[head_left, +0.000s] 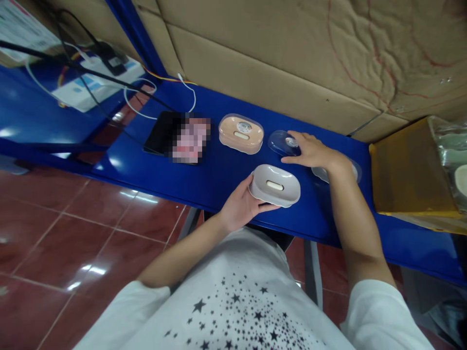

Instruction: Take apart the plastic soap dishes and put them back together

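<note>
My left hand (241,206) grips a pale grey oval soap dish (262,192) by its left side, held tilted above the front of the blue table. A small white oblong piece sits in the middle of its floor. At the back, my right hand (310,151) has its thumb and fingers around the right end of a clear plastic lid (279,143) with a round label. Left of that lid stands a peach soap dish (233,142) under a clear cover, also labelled. Behind my right wrist, another pale dish with a clear rim (321,174) is partly hidden.
A black flat object (160,133) with a blurred pink area lies on the blue table (189,182) at left. Cables run to a white power strip (98,82). A cardboard box (404,170) stands at right, and cardboard sheets (262,63) line the back.
</note>
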Tool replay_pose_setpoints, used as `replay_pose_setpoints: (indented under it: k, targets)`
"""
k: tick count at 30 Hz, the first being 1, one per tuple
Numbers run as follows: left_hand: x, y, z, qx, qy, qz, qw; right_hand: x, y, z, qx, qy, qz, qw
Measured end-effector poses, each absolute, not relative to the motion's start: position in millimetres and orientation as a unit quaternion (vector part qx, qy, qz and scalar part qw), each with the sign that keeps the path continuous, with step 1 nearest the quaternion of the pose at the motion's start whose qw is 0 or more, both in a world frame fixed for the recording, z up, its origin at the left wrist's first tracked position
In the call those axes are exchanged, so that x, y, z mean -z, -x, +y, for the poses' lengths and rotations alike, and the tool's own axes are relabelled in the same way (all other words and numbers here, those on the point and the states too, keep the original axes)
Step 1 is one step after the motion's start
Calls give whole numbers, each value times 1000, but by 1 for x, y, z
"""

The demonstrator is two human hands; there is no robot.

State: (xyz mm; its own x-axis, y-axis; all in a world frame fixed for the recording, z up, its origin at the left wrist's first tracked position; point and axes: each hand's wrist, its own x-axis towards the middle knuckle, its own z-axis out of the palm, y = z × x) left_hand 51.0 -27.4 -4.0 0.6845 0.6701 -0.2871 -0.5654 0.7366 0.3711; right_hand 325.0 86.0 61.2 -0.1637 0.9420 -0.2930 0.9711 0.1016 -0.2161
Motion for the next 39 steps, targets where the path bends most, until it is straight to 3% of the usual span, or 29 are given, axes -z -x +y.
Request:
replay_pose_setpoints:
  k: [4,9,12,18,26,35,39]
  targets:
    - [2,-51,-27,-341,-124,223,905,-61,-327,84,178,-635,750,42]
    - [0,-52,-29,-384,-103,234,887,-97,-297,51,213,-496,838,-76]
    - [-1,-53,-29,-415,-98,242,872,-112,-268,24,309,-394,865,-33]
    - [3,-54,-29,-421,-103,239,869,-115,-244,2,260,-429,864,46]
    - [-5,-49,-39,-390,-167,297,855,-120,-256,12,306,-408,858,54]
    - [-3,-13,-50,-389,-424,413,706,-92,-269,32,218,-486,845,31]
    - [3,8,-45,-346,-584,469,565,-81,-272,37,185,-510,838,55]
